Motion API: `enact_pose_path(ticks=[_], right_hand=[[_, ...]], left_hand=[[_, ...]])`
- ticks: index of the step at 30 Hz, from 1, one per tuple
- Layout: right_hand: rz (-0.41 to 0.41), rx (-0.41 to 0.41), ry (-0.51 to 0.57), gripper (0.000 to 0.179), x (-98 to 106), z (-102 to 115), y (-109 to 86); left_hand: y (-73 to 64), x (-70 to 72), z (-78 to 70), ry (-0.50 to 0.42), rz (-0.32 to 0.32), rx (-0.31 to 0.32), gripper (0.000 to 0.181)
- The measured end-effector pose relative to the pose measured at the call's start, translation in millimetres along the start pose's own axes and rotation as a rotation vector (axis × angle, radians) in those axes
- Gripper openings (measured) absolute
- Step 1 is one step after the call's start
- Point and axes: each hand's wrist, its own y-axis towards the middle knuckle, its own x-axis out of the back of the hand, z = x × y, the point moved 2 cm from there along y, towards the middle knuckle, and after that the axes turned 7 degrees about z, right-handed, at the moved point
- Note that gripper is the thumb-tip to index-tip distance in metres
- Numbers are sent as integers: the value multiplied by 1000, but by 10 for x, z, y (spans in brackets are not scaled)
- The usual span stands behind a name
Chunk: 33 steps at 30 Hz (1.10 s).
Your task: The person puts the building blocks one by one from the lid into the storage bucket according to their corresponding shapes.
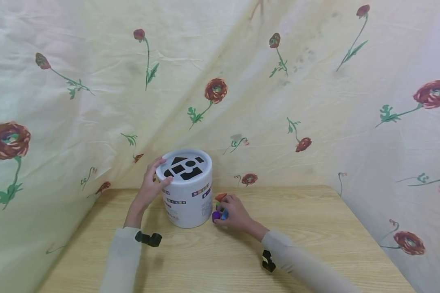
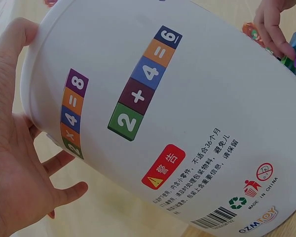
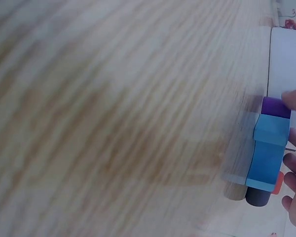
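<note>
A white bucket (image 1: 185, 199) with a shape-sorter lid (image 1: 185, 165) stands upright on the wooden table. My left hand (image 1: 152, 185) grips the lid's rim from the left; the bucket's printed side (image 2: 187, 98) fills the left wrist view. Just right of the bucket, my right hand (image 1: 236, 213) is at a small group of toy blocks. They include a purple block (image 3: 276, 107), a blue block (image 3: 267, 158), an orange one (image 1: 221, 197) and a dark block (image 3: 258, 196). One right fingertip touches the purple block; the other fingers are loosely bent beside the blue one.
The wooden table (image 1: 297, 228) runs out to the right and front. Behind and on both sides hangs a cream cloth (image 1: 242, 114) with a red flower print. Each wrist carries a black camera mount (image 1: 149, 238).
</note>
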Motion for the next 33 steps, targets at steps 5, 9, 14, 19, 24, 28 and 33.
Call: enact_pose_path(ticks=[5, 9, 14, 19, 24, 28, 33], right_hand=[[4, 16, -1, 29, -13, 29, -7], [19, 26, 15, 28, -28, 43, -10], [39, 18, 52, 27, -41, 46, -17], [11, 29, 112, 24, -16, 54, -28], [-57, 33, 232, 22, 72, 66, -17], [-141, 27, 319, 24, 208, 99, -6], [-274, 74, 334, 26, 412, 142, 19]], left_hand=[[3, -3, 6, 4, -3, 10, 72], [7, 2, 7, 4, -2, 12, 72], [2, 4, -4, 2, 2, 5, 73], [2, 6, -10, 4, 5, 6, 74], [4, 5, -7, 3, 3, 3, 74], [3, 0, 3, 0, 1, 0, 73], [7, 3, 0, 1, 3, 2, 73]])
